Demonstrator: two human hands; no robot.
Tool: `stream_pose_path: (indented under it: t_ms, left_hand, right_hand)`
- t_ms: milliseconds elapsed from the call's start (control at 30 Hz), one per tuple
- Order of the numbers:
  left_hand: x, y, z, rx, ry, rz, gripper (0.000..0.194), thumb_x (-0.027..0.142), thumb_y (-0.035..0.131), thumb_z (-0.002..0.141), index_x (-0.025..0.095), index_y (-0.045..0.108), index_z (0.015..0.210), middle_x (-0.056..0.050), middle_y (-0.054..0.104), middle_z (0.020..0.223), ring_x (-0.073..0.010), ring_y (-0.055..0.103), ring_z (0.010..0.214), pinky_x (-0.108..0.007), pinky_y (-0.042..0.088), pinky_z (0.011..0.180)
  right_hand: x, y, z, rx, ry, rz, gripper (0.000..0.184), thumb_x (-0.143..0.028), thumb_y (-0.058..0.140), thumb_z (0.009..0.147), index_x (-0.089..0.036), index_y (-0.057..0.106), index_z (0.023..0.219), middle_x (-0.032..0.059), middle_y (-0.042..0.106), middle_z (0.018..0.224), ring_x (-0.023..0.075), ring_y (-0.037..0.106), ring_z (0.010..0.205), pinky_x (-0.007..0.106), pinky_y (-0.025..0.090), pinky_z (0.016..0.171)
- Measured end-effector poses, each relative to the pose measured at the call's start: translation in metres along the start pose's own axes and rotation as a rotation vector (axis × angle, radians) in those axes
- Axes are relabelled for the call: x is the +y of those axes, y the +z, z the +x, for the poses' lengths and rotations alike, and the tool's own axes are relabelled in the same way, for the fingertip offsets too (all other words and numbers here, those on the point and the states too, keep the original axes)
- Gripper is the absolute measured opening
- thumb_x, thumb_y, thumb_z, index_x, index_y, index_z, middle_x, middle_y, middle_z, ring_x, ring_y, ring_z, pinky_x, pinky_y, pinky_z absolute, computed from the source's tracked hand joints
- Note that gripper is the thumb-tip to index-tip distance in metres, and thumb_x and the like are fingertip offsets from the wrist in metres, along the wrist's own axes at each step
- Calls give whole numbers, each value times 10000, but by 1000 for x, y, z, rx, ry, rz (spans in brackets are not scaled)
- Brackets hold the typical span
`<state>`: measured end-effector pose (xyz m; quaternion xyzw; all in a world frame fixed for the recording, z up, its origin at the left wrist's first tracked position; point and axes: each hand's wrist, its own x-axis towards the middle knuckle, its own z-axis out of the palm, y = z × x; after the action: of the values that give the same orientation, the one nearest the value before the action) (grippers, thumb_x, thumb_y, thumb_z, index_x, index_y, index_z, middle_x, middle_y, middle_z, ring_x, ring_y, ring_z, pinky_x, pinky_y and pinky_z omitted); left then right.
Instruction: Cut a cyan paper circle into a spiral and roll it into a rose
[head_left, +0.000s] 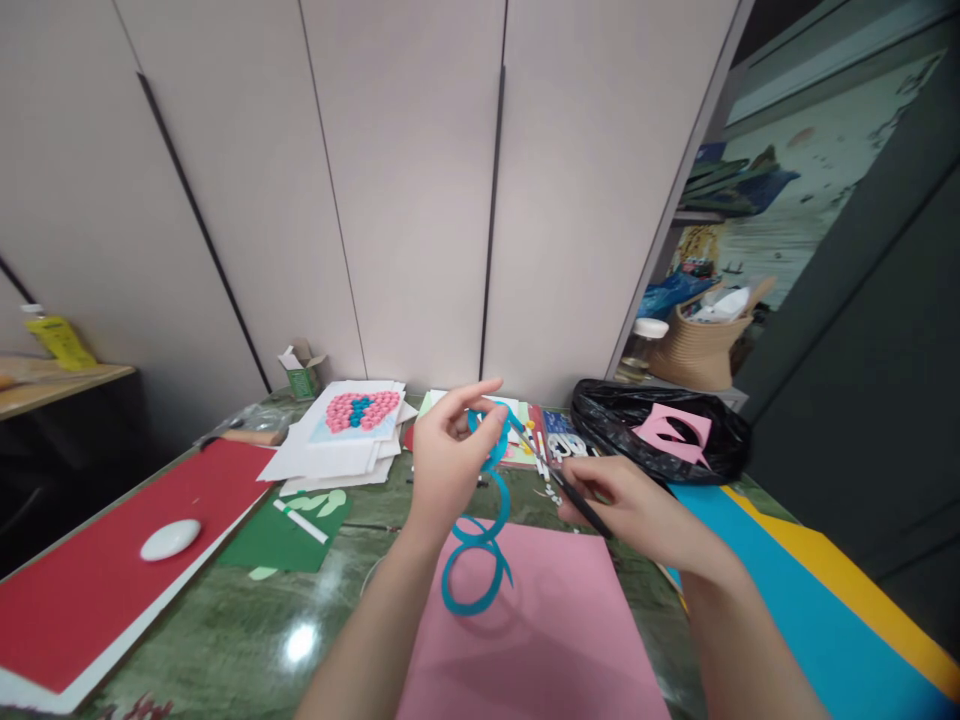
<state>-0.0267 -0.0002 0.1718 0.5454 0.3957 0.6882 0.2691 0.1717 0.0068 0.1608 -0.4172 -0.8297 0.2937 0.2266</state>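
My left hand (448, 452) is raised above the table, thumb and fingers pinched on the top end of a teal paper strip (480, 540). The strip hangs down in loose spirals to a pink paper sheet (536, 630). My right hand (637, 510) is closed round a thin dark stick-like tool (559, 485). The tool's tip points up and left to the strip's top end, by my left fingers.
A red sheet (97, 590) with a white oval object (171, 539) lies at left. Green paper (289, 535), stacked white sheets with a pink rosette heart (361, 410), markers, a black bag (660, 430) with pink scraps, blue and yellow sheets (817, 610) at right.
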Motion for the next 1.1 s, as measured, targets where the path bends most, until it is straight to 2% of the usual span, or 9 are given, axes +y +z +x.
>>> stream_pose_path:
  t_ms: [100,200,367,467,567,667,867,1000,1100]
  left_hand:
    - [-5,0,5,-34,-40,29,263,284,666,752,185,690,995,-10,637,749,-55,442,524,-174,360,443]
    - [-15,-2,15,-52,-104,35,257,279,655,761,172,686,991,-12,637,747,-46,402,496,-173,337,421]
    - [-40,-7,35,-13,-208,-3,281,291,680,745,174,679,1000,-9,645,737,-63,495,548,-180,379,474]
    - [-50,-10,45,12,-273,-49,295,294,711,719,164,680,982,-4,654,717,-72,547,554,-197,426,535]
    - [-52,-12,50,60,-297,-121,305,286,737,690,154,686,959,-13,666,717,-102,600,632,-211,471,598]
    - [-48,-13,50,60,-278,-178,262,259,744,681,168,700,923,-14,684,731,-102,624,674,-197,488,619]
    - [-37,-22,38,-107,-253,-280,260,177,751,664,203,701,918,-24,713,811,-124,672,763,-223,538,687]
    - [-31,-20,27,-203,-202,-240,231,190,739,677,204,709,906,-46,714,865,-147,669,792,-228,535,660]
    - [-31,-10,15,-295,-211,-197,188,206,729,689,193,722,876,-63,703,885,-156,654,805,-238,527,665]
  right_hand:
    - [-2,-2,4,16,43,-59,331,-325,556,811,-189,337,603,-50,375,589,91,295,563,246,230,505]
    - [2,-5,9,-47,83,-96,269,-308,538,813,-191,376,633,-38,439,635,99,336,584,243,251,517]
    - [21,-19,16,-218,88,-138,258,-260,594,748,-193,370,642,-34,455,657,104,336,595,239,247,521]
    - [35,-27,21,-250,140,-102,235,-254,579,759,-195,383,643,-39,427,628,104,326,581,242,233,510]
    - [52,-23,22,-204,204,-121,282,-342,556,803,-197,385,633,-34,444,610,109,355,566,253,227,513]
    - [71,-3,14,-164,291,-202,294,-419,544,812,-198,452,641,-4,524,635,131,425,569,269,235,522]
    - [110,42,-31,-96,509,-228,167,-327,575,780,-170,567,723,88,640,785,204,583,684,287,333,587]
    - [126,49,-54,32,579,-244,148,-297,572,789,-152,589,805,136,639,900,255,609,836,318,390,693]
    - [120,46,-60,148,576,-234,232,-345,502,852,-143,596,914,166,622,1015,273,602,907,348,413,744]
